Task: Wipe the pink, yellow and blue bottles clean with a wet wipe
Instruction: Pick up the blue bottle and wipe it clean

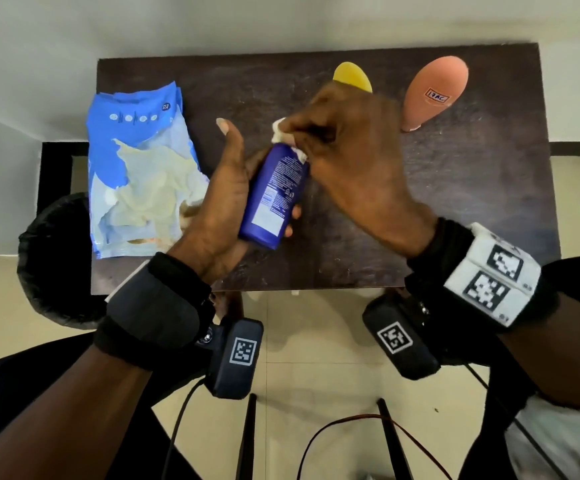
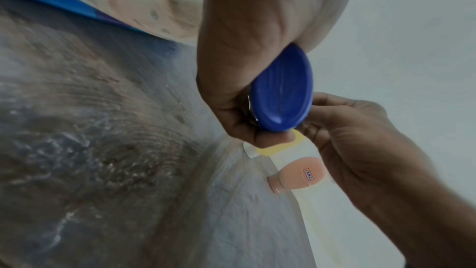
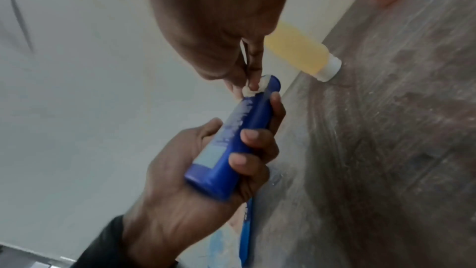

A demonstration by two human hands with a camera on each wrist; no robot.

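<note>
head view has the blue bottle (image 1: 272,195) at centre frame, lifted off the table (image 1: 454,209) and tilted with its top toward the upper right. left hand (image 1: 224,199) wraps the lower body, fingers curled round the far side and thumb raised free, pointing up the frame. right hand (image 1: 347,157) pinches a small wad of wet wipe (image 1: 283,131) against the bottle's top end, fingertips bunched together on it.

judging by the look, the bottle is rigid, smooth plastic with a glossy label, light enough for one hand, and likely to turn slick once damp. a grip round the lower body, as it is held here, seems soundest, leaving the top and shoulder free for wiping. whether it holds anything cannot be told; the wall is opaque.

yellow bottle (image 1: 352,76) stands at the upper middle, partly behind the right hand, and the pink bottle (image 1: 435,93) at the upper right; both stand cap down, with contents unseen. the wipes pack (image 1: 136,168) lies at the left, torn open, with pale crumpled sheets showing inside.

a dark bin (image 1: 53,258) sits at the left edge, below the table.
</note>
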